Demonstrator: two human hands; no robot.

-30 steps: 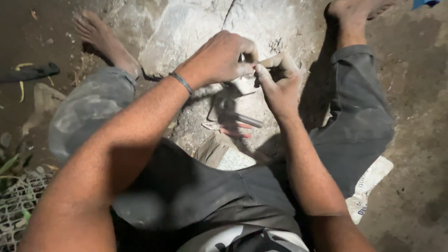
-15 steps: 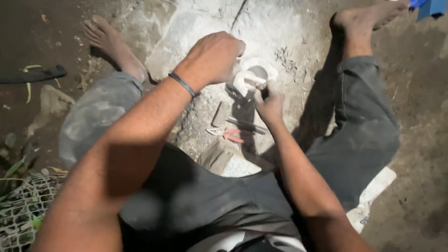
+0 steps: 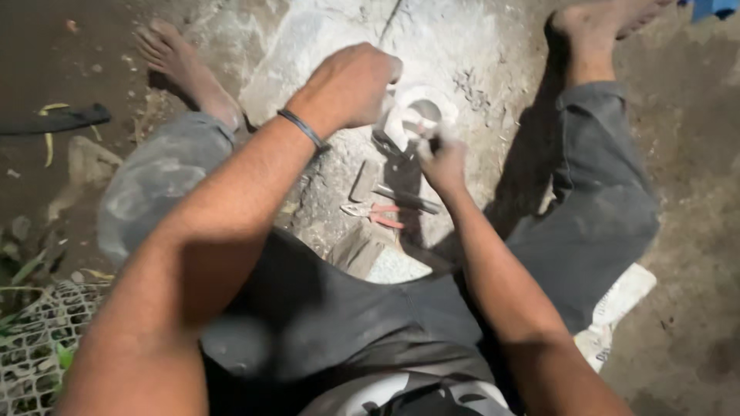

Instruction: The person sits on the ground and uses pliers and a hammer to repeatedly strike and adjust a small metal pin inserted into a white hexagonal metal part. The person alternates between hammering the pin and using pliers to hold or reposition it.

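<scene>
Person sits on bare ground, legs spread, dusty dark trousers, both feet bare. Big pale stone slab [image 3: 308,54] lies between the legs, covered in white dust. On it sits a small white ring-shaped carving [image 3: 412,115], roughly centred between the hands.

Left hand [image 3: 351,85] is clenched over the carving's left edge, apparently steadying it; what lies under the fist is hidden. Right hand [image 3: 443,158] is closed on a thin tool [image 3: 422,127] whose tip sits at the carving's hollow. Judged step: fine shaping of the inner opening, mid-work. The next stroke likely calls for small, controlled pressure while the left hand keeps the piece from sliding.

Room: tight. The hands nearly meet over the carving, and the right knee hems in the right elbow. Spare tools lie just below the right hand: a dark metal bar [image 3: 406,199], a flat chisel [image 3: 364,181], red-handled pliers [image 3: 374,213]. Open slab lies above the carving. Wire mesh [image 3: 35,347] at bottom left and a dark tool [image 3: 54,119] at far left lie well apart.
</scene>
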